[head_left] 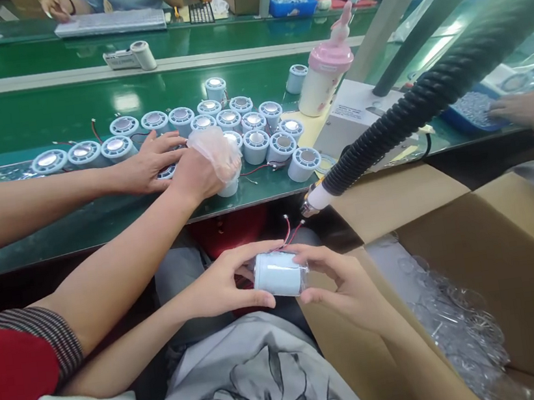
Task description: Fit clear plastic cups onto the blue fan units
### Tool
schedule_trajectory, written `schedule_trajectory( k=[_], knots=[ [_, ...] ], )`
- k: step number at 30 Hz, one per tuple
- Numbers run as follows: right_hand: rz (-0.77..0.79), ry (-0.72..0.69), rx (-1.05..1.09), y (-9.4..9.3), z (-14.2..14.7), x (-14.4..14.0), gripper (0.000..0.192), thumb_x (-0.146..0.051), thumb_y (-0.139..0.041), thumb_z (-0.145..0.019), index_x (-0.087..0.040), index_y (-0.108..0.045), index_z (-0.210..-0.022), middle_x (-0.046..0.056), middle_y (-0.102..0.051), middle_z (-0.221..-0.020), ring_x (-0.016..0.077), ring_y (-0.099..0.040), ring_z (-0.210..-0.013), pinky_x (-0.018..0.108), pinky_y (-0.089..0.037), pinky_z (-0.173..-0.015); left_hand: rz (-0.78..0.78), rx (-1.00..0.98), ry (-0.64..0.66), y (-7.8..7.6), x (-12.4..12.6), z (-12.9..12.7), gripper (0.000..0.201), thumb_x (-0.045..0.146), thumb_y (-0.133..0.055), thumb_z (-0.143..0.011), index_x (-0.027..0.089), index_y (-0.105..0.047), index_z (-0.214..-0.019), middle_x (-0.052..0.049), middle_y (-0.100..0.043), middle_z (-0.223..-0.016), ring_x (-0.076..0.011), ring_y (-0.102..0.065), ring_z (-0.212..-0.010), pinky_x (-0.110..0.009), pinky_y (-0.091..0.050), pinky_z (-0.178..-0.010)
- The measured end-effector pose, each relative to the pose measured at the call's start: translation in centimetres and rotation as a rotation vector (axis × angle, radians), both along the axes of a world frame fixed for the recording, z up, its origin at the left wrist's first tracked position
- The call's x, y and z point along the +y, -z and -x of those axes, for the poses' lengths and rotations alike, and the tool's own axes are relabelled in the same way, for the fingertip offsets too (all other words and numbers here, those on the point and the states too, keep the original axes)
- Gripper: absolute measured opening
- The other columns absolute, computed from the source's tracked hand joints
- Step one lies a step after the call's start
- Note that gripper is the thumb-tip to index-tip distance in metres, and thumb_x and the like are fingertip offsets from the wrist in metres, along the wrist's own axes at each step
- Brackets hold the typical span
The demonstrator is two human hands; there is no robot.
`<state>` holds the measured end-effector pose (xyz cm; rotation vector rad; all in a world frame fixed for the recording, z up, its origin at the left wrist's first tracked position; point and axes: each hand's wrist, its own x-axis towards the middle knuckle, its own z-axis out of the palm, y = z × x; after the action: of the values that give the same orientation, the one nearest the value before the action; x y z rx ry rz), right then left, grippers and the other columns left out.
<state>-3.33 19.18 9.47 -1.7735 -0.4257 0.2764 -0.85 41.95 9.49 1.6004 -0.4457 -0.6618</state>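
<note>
Both of the person's hands are closed around a pale blue cylinder, held on its side low over the lap, below the edge of the bench. The left hand wraps the near end with the thumb across the top and fingers underneath; the right hand cups the far end, where a clear cap seems to sit, fingers curled loosely rather than squeezed. Held this way, the thin red wires at the cylinder's top stay free and point upward, away from the palms. Just above the grip hangs the pale nozzle of a black ribbed hose. To the right of the hands an open cardboard box holds clear plastic rings. Beyond the grip, on the green bench, stands a cluster of similar cylinders, upright; two co-worker hands reach among them from the left, one in a thin plastic glove. A pink-lidded bottle stands behind.
</note>
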Motion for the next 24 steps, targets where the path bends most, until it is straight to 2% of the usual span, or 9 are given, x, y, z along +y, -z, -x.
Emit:
schedule_trajectory(
  k=[8,13,24],
  knots=[
    [-0.165,0.030,0.222,-0.1,0.2,0.4,0.033,-0.031,-0.070,-0.075,-0.024,-0.057,-0.104,0.006,-0.062,-0.111,0.0206,-0.060,-0.104,0.035,-0.051,-0.090,-0.017,-0.200,0.032,-0.4,0.4,0.1,0.073,0.027,-0.077,-0.065,0.026,-0.046,-0.131,-0.010,-0.049,-0.135,-0.0272,-0.047,-0.123,-0.038,-0.043,-0.099],
    [-0.245,0.049,0.391,-0.3,0.2,0.6,0.033,-0.035,-0.069,-0.074,-0.023,-0.055,-0.101,0.006,-0.063,-0.102,0.0187,-0.061,-0.094,0.030,-0.054,-0.077,-0.047,-0.287,0.045,-0.5,0.5,0.1,0.075,0.028,-0.077,-0.065,0.026,-0.045,-0.132,-0.010,-0.048,-0.136,-0.0268,-0.045,-0.125,-0.040,-0.039,-0.103],
    [-0.278,0.105,0.531,-0.4,-0.1,1.4,0.034,-0.047,-0.063,-0.075,-0.020,-0.054,-0.093,0.002,-0.062,-0.082,0.0127,-0.060,-0.069,0.024,-0.053,-0.059,-0.097,-0.401,0.090,-0.4,1.0,0.1,0.072,0.031,-0.074,-0.069,0.028,-0.043,-0.134,-0.010,-0.044,-0.139,-0.0274,-0.040,-0.129,-0.044,-0.031,-0.108]
  ],
)
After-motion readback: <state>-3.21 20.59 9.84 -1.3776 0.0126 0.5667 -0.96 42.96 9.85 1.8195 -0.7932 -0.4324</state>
